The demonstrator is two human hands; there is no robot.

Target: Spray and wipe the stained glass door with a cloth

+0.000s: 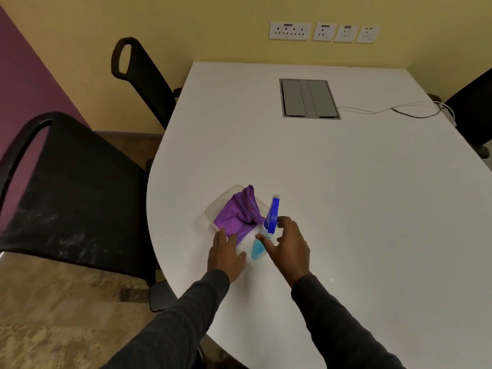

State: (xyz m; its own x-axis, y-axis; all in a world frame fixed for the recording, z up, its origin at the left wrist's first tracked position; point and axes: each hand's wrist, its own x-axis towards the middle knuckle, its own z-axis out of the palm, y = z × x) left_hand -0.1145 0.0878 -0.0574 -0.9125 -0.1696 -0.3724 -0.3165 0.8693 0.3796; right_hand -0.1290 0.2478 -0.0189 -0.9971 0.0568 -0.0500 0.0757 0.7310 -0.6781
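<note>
- Head view shows two hands, both in dark grey long sleeves, reaching over the near rounded end of one white surface [332,182].
- Left hand [226,253] lies palm down with fingers spread and loose, gripping nothing; its fingertips touch the near edge of a crumpled purple cloth [239,215].
- Right hand [288,247] is open and curved, thumb and fingers on either side of one clear plastic spray bottle [259,245] holding blue liquid, topped by a blue trigger head [273,215]; the fingers are not yet closed on it, and I cannot tell whether they touch it.
- The one cloth sits in a shallow clear plastic tray [217,207], draped over its near rim; the bottle stands upright just beside the tray's right end.
- Farther along the surface, one grey metal cable hatch [308,98] with two flaps is set flush into the top; thin cables [386,110], one white and one dark, trail from it toward the right edge.
- Three black mesh-backed office chairs show: two on the left [72,182] [143,75] and part of one on the right [474,113].
- Four white socket plates [323,31] line the yellow wall beyond.
- The glass door is not in view.
</note>
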